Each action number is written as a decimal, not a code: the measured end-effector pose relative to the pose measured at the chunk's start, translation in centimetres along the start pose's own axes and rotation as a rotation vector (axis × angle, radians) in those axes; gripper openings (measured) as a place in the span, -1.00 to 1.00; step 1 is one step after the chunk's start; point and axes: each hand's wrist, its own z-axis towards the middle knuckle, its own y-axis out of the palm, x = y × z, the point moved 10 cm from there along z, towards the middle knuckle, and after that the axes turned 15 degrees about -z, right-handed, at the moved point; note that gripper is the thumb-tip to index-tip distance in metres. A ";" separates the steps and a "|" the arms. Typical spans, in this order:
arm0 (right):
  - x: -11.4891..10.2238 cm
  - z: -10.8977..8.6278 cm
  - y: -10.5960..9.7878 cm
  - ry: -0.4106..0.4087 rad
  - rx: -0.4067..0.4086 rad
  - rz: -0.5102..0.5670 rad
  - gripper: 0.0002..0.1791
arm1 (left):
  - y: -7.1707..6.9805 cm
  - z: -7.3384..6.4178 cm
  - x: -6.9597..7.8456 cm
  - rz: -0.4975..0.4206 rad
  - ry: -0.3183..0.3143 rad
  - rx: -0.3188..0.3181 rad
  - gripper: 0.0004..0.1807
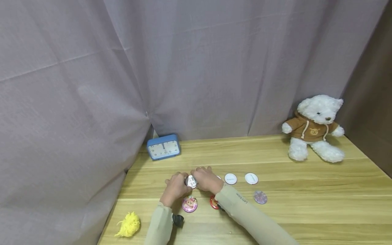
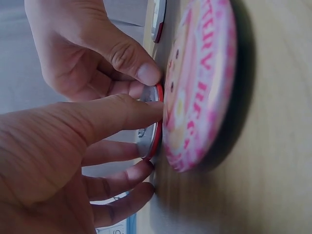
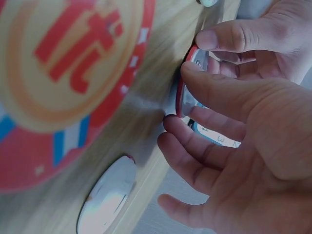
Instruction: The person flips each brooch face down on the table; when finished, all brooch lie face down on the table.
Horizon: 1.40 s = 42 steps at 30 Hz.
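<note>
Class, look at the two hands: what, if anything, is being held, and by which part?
A round, red-rimmed badge: the left hand and right hand grip its edge, one at each side.

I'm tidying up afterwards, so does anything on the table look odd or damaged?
The yellow stringy bundle looks slightly odd: it lies apart from the badges, near the left edge of the table, strands sticking out. I see nothing spilled or broken.
</note>
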 end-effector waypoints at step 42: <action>-3.7 -4.8 -1.7 -0.033 0.029 0.004 -0.76 | -1.7 -6.5 1.5 0.069 0.095 -0.009 -0.63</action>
